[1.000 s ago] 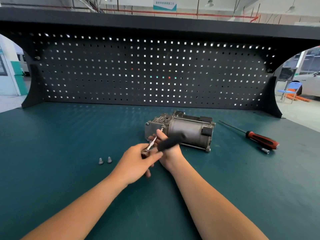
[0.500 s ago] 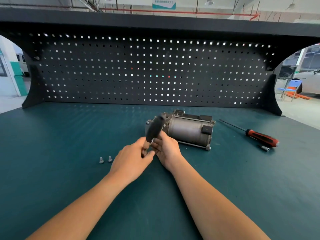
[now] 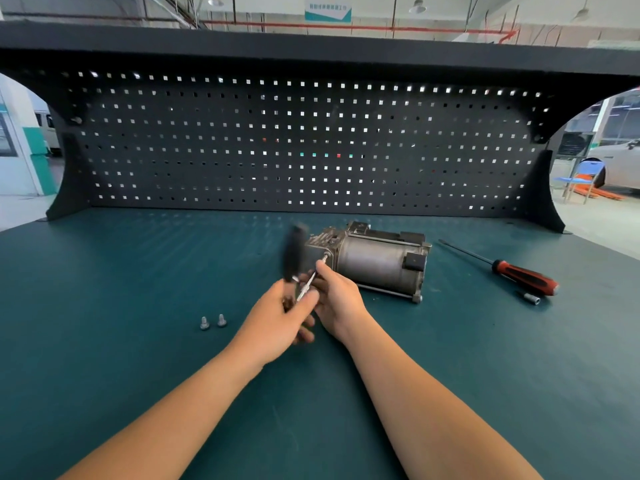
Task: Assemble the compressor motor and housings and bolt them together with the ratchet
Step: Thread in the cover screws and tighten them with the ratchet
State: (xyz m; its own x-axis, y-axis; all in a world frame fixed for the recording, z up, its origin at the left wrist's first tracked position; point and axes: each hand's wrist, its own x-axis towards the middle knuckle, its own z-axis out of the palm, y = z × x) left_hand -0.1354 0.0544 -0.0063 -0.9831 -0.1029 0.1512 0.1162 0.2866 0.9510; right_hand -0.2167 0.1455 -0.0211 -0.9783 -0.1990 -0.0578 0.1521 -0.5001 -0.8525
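Observation:
The grey compressor (image 3: 374, 265) lies on its side on the green bench top (image 3: 121, 306), motor can to the right and cast housing to the left. A ratchet with a black handle (image 3: 293, 252), blurred and pointing up, drives a thin silver extension (image 3: 309, 284) that runs into a bolt on the housing's near face. My left hand (image 3: 273, 327) grips the ratchet at its head end. My right hand (image 3: 341, 303) pinches the extension just before the housing. Two loose bolts (image 3: 213, 322) stand to the left of my hands.
A red-and-black screwdriver (image 3: 523, 280) lies right of the compressor with a small silver socket (image 3: 531, 298) beside it. A black pegboard (image 3: 311, 143) closes off the back of the bench. Open workshop floor shows past both bench ends.
The ratchet handle has swung from pointing right, over my right hand, up and round to pointing up and slightly left. My hands and the compressor have stayed put.

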